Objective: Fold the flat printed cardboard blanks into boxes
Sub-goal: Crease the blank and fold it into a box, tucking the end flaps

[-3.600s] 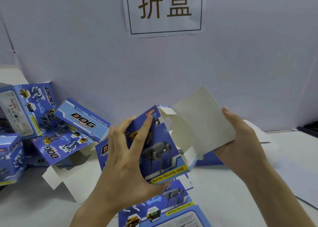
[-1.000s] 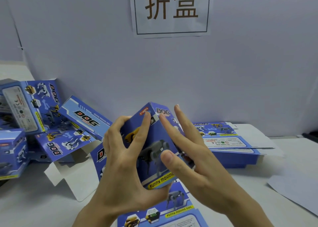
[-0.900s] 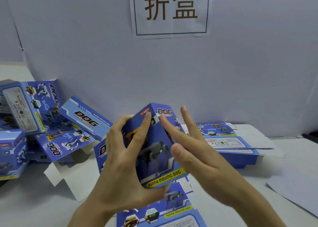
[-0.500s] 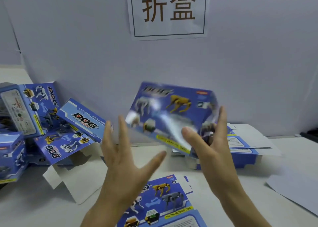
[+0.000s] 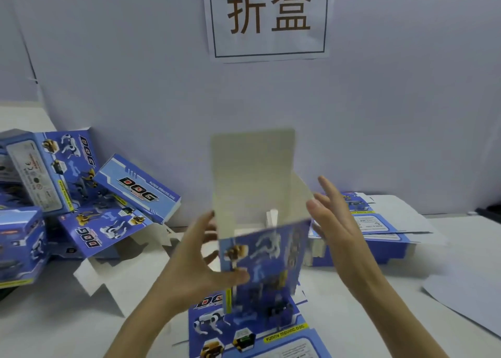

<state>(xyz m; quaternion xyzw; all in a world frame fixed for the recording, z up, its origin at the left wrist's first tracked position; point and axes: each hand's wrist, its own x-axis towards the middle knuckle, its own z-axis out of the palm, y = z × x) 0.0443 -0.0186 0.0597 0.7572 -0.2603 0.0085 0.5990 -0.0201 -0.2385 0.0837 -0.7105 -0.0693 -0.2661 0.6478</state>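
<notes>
Head | left hand (image 5: 189, 262) pinches box (image 5: 271, 249), thumb forward | right hand (image 5: 341, 230) grip released, beside box

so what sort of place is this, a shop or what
Most likely a box-folding workstation, not a shop: a printed sign hangs on a plain backdrop, folded blue boxes pile at the left, flat blanks are stacked at the right, and the left hand grips a half-formed box.

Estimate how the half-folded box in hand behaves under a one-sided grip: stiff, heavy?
Probably light: the left hand holds the box up by one side. Likely squashy: its top is open and the walls are thin card, so a hard squeeze may skew it. The raised lid flap looks free and would probably flop if pushed.
</notes>
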